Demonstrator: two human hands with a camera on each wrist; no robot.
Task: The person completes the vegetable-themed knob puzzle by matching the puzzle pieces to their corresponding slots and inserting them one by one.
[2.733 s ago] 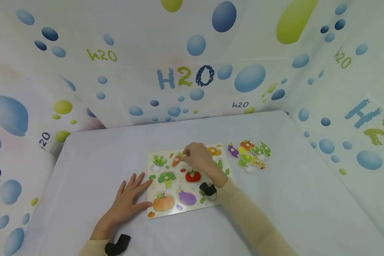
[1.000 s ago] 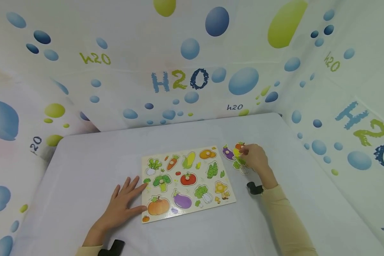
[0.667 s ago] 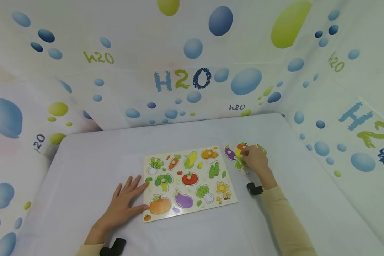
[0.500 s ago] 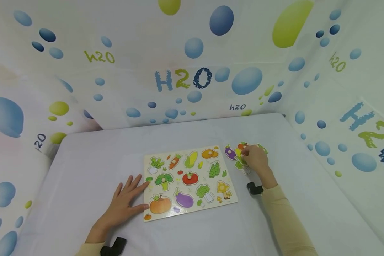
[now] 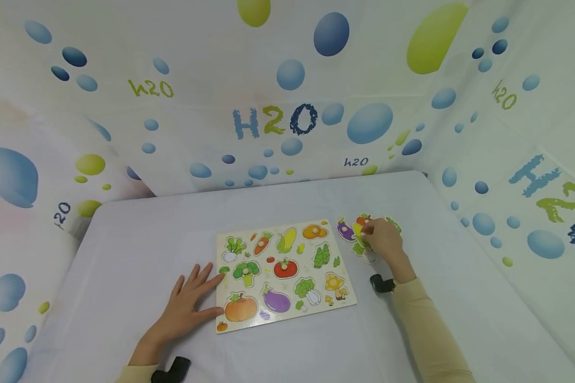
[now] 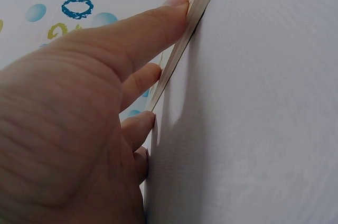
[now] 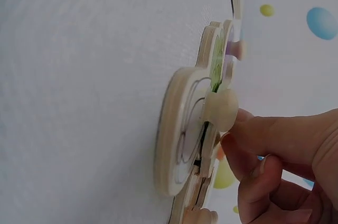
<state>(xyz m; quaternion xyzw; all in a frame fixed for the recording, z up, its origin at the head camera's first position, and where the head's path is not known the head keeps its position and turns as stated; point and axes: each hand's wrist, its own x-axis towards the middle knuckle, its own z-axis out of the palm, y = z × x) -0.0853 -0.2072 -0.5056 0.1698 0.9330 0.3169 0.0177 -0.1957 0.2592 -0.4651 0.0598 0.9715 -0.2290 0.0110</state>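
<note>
A wooden vegetable puzzle board (image 5: 287,287) lies on the table. My left hand (image 5: 184,306) is spread flat at its left side, thumb and fingertips touching the edge (image 6: 196,15). My right hand (image 5: 385,239) is over a pile of knobbed pieces right of the board, thumb and forefinger pinching at the yellow corn piece (image 5: 358,230). Its knob is hidden by the fingers. In the right wrist view, a bok choy piece (image 7: 182,134) with a round knob (image 7: 224,109) stands nearest the fingertips. The purple eggplant piece (image 5: 345,230) lies at the pile's left.
A carrot (image 5: 262,243), a broccoli (image 5: 246,272) and a tomato (image 5: 286,268) with knobs sit in the board. Other pictures there show no knobs. An orange-red pumpkin piece (image 5: 363,219) lies behind the corn. White cloth (image 5: 278,356) covers the table; printed curtains stand behind it.
Since the oldest frame, my right hand has moved from the carrot on the board rightward to the pile of pieces. Over the last second it has stayed there; my left hand holds its place.
</note>
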